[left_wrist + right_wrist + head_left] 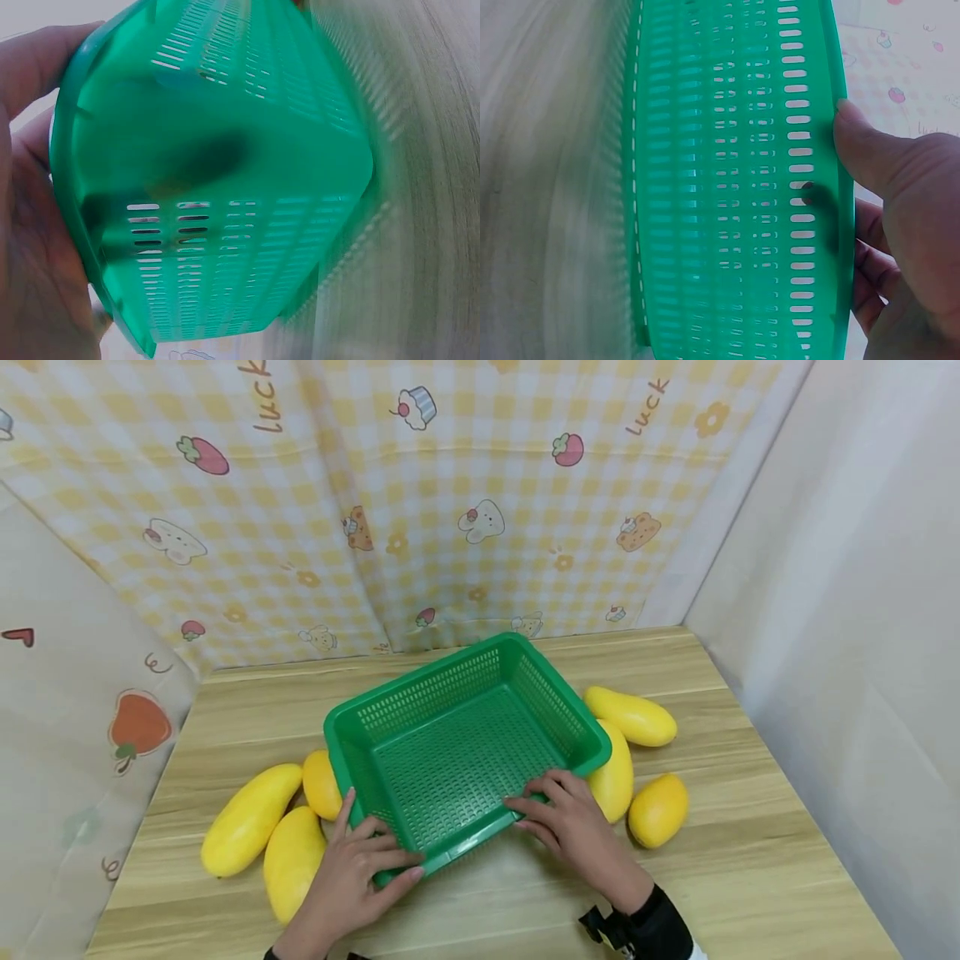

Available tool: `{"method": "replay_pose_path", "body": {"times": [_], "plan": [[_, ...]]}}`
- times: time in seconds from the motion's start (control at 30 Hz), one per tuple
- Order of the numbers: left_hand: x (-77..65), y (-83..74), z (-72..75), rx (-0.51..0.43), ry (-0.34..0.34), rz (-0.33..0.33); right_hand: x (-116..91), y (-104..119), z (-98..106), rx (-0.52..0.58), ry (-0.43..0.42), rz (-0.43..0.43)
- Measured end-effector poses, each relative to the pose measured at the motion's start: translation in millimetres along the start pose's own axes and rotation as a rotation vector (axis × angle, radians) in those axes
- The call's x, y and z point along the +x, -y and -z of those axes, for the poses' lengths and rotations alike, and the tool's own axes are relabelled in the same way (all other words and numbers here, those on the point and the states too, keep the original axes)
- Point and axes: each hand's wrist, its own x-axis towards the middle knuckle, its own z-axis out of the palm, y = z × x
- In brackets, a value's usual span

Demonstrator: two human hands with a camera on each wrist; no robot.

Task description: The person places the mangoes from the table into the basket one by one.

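Note:
A green plastic basket (465, 760) with slotted walls sits at an angle in the middle of the table, with nothing inside it. My left hand (360, 868) grips the rim at its near left corner, fingers over the edge. Farther right along the near rim, my right hand (570, 827) holds on, its thumb on the outer side in the right wrist view and its fingers reaching inside. The left wrist view shows the basket's corner (225, 150) close up, with the left hand at its rim.
Left of the basket lie three yellow mangoes, a long one (251, 820), a near one (294, 864) and a smaller one (321, 785). Three more lie right, one far (632, 716), one against the basket (613, 772), one nearer (658, 810). A patterned curtain (480, 468) hangs behind.

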Motion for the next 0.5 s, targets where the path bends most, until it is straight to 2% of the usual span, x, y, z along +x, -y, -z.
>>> {"method": "replay_pose_path", "body": {"times": [0.2,0.5], "plan": [[-0.1,3.9,2.7,-0.043,0.030,-0.009,-7.5,6.2,3.9,0.017,0.014,-0.037],[-2.1,7.2,10.7,-0.080,0.086,-0.045,-15.3,15.4,6.9,0.064,-0.004,0.005]]}}
